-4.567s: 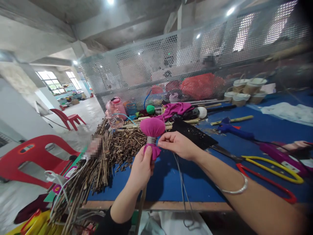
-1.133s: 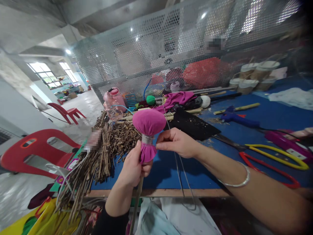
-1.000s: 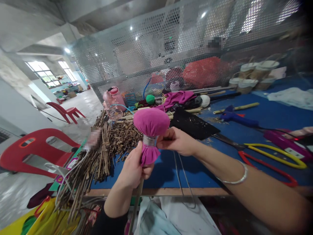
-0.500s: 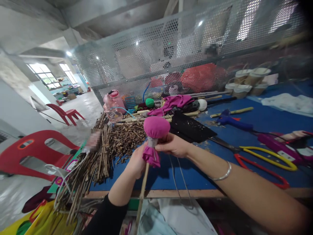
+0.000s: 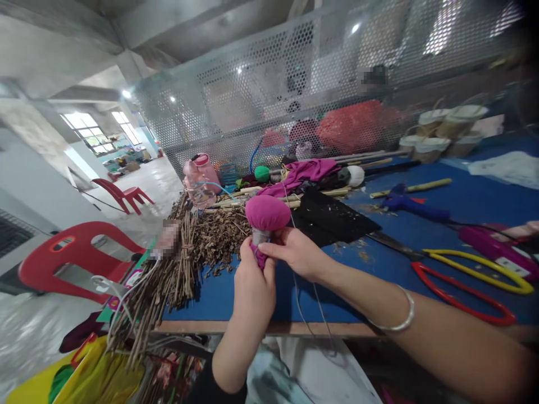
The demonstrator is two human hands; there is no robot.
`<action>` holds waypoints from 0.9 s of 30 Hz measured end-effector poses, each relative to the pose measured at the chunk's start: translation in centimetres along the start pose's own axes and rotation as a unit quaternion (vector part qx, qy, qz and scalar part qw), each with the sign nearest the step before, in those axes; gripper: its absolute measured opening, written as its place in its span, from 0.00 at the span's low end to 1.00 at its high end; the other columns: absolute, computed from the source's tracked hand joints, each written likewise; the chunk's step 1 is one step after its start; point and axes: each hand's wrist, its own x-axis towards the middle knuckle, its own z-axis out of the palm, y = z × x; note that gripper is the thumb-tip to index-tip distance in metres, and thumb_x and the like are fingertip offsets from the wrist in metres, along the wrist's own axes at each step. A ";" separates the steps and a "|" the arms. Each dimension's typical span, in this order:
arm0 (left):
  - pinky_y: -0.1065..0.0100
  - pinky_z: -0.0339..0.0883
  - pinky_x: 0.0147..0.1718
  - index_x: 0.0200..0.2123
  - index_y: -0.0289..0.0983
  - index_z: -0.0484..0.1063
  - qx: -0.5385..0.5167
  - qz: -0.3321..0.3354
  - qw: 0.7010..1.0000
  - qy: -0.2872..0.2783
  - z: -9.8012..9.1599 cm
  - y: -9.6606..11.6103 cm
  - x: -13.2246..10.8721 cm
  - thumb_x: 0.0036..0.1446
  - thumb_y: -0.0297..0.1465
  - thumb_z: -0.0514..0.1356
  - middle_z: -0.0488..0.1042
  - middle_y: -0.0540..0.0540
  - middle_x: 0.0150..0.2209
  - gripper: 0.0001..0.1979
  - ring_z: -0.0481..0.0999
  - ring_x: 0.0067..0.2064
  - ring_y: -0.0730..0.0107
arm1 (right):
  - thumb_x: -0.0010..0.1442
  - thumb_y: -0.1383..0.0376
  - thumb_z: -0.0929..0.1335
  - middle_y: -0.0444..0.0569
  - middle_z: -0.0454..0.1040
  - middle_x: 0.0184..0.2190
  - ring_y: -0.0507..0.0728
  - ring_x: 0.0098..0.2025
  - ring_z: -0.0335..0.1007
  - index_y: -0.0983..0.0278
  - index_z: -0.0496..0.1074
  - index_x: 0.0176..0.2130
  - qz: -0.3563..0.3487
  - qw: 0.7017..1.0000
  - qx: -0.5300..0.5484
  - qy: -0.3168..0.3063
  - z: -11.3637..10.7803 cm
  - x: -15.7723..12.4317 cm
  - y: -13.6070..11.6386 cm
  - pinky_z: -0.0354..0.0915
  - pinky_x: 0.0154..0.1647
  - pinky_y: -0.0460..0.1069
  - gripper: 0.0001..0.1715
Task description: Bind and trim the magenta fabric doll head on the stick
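A pink cloth-wrapped ball (image 5: 268, 212), smooth and rounded on top, is held upright in front of me. Grey thread (image 5: 260, 238) is wound around its neck, and the gathered cloth tail (image 5: 260, 257) shows below. My left hand (image 5: 255, 283) is closed around the tail from below. My right hand (image 5: 300, 253) is closed at the neck, its thumb pressed beside the binding and its other fingers partly hidden behind. A loose grey strand (image 5: 297, 292) hangs down past the table edge under my right hand. The stick below the ball is hidden now.
Large scissors (image 5: 421, 255) with red and yellow handles and a purple glue gun (image 5: 494, 249) lie right. Black cloth (image 5: 332, 219) is behind my right hand. Dry twigs (image 5: 168, 280) and crumbled plant matter (image 5: 219, 233) lie left. A perforated metal screen (image 5: 236, 112) stands behind.
My left hand has turned upward and closed over the cloth tail, covering most of it. The stick has gone out of sight. My right hand stays at the neck.
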 end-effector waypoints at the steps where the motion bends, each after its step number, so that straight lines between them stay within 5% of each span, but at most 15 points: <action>1: 0.65 0.66 0.34 0.49 0.34 0.62 -0.029 0.005 1.000 -0.005 -0.6 -0.1 0.5 0.59 0.33 0.52 0.74 0.40 0.38 0.16 0.75 0.36 0.61 | 0.49 0.64 0.71 0.47 0.74 0.32 0.55 0.36 0.68 0.67 0.70 0.36 -0.011 1.000 -0.006 -0.006 -0.1 -0.1 -0.1 0.64 0.41 0.50 0.13; 3: 0.72 0.62 0.25 0.36 0.38 0.64 -0.097 -0.010 0.995 -0.031 -1.9 -0.1 1.5 0.54 0.31 0.55 0.69 0.51 0.25 0.05 0.69 0.25 0.72 | 0.50 0.62 0.70 0.44 0.70 0.27 0.52 0.31 0.66 0.66 0.69 0.32 -0.029 0.999 -0.036 -0.010 -0.3 -0.3 -0.5 0.62 0.36 0.48 0.10; 5: 0.76 0.54 0.17 0.27 0.39 0.59 -0.176 -0.066 0.978 -0.091 -3.1 0.1 2.3 0.48 0.28 0.57 0.59 0.58 0.17 0.06 0.57 0.17 0.79 | 0.52 0.62 0.69 0.41 0.65 0.22 0.49 0.25 0.59 0.66 0.68 0.28 -0.034 0.997 -0.075 -0.011 -0.4 -0.8 -1.1 0.58 0.28 0.45 0.10; 11: 0.80 0.41 0.10 0.19 0.39 0.55 -0.369 -0.205 0.854 -0.304 -4.5 0.3 3.1 0.36 0.26 0.56 0.50 0.61 0.11 0.09 0.44 0.12 0.85 | 0.54 0.60 0.69 0.41 0.63 0.20 0.47 0.22 0.53 0.68 0.70 0.26 -0.047 0.993 -0.092 -0.057 -0.1 -1.9 -2.6 0.52 0.23 0.44 0.13; 18: 0.82 0.42 0.09 0.23 0.37 0.59 -0.499 -0.228 0.745 -0.380 -4.5 -0.6 2.6 0.36 0.25 0.57 0.52 0.60 0.14 0.08 0.41 0.13 0.88 | 0.51 0.61 0.71 0.43 0.68 0.21 0.48 0.24 0.59 0.68 0.70 0.26 -0.040 0.995 -0.013 -0.085 -0.8 -1.2 -2.1 0.56 0.27 0.44 0.12; 24: 0.82 0.42 0.09 0.28 0.37 0.62 -0.527 -0.227 0.704 -0.419 -4.9 -0.9 2.4 0.38 0.24 0.56 0.53 0.59 0.16 0.09 0.39 0.13 0.87 | 0.46 0.57 0.75 0.42 0.67 0.22 0.48 0.25 0.61 0.67 0.68 0.26 -0.019 0.995 0.038 -0.089 -1.1 -0.3 -1.2 0.58 0.28 0.44 0.18; 27: 0.82 0.39 0.09 0.30 0.38 0.63 -0.544 -0.248 0.623 -0.505 -4.4 -1.5 2.8 0.39 0.25 0.55 0.50 0.59 0.16 0.10 0.37 0.13 0.86 | 0.42 0.57 0.77 0.36 0.59 0.16 0.44 0.19 0.50 0.67 0.65 0.26 -0.007 0.995 0.050 -0.081 -1.5 -0.1 -0.4 0.47 0.19 0.42 0.22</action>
